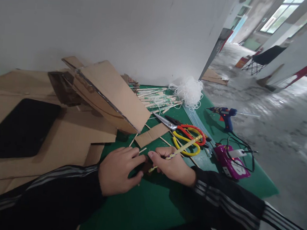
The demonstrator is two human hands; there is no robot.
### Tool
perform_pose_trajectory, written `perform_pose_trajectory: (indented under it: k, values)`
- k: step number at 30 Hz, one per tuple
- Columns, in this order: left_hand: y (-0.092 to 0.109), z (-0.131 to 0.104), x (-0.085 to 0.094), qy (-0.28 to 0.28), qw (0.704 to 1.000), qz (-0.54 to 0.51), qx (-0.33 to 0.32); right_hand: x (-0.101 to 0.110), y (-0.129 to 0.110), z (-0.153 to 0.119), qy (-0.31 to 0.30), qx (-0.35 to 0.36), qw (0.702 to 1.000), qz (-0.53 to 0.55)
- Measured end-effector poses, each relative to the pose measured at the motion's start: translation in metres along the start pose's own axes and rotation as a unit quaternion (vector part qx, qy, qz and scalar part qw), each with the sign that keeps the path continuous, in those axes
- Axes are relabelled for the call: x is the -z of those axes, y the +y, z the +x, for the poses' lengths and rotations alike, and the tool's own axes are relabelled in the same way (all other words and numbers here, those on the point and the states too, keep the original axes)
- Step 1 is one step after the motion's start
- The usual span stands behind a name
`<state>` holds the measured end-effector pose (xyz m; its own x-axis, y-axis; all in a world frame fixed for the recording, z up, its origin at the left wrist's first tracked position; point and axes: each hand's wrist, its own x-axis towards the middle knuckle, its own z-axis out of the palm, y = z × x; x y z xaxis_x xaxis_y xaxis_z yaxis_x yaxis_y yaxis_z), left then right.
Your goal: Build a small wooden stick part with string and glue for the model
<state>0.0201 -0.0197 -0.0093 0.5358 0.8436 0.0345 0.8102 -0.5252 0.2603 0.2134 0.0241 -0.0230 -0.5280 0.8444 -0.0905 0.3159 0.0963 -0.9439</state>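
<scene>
My right hand (169, 163) is closed around a yellow pencil-like pen (185, 146), tilted with its lower tip near the table. Close beside it, my left hand (120, 168) has bent fingers pressed down over a thin wooden stick (143, 150), whose end shows past the fingers. A small dark brown piece (147, 166) lies between the two hands, mostly hidden by the fingers. Beyond them is a cardboard strip (152, 134). Scissors with red and yellow handles (191, 135) lie just past my right hand.
A cardboard structure (115, 94) and a black flat panel (23, 128) are at the left. Further back sit bundled sticks (157, 98) and tangled white cord (189, 92). A blue glue gun (225, 116) and a purple power strip (230, 162) with cables line the green table's (125, 214) right edge.
</scene>
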Motion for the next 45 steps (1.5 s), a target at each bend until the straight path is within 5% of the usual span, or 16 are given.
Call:
perform_pose_trajectory:
  k: [21,45]
  values:
    - [0.0002,-0.0007,-0.0018,0.013,1.000,-0.001,-0.009,0.0020,0.0018,-0.0047,-0.022,0.001,0.998,0.056]
    - [0.0034,-0.0016,-0.0019,0.028,1.000,-0.008,0.001,-0.0012,0.0014,-0.0021,0.054,0.033,0.998,-0.028]
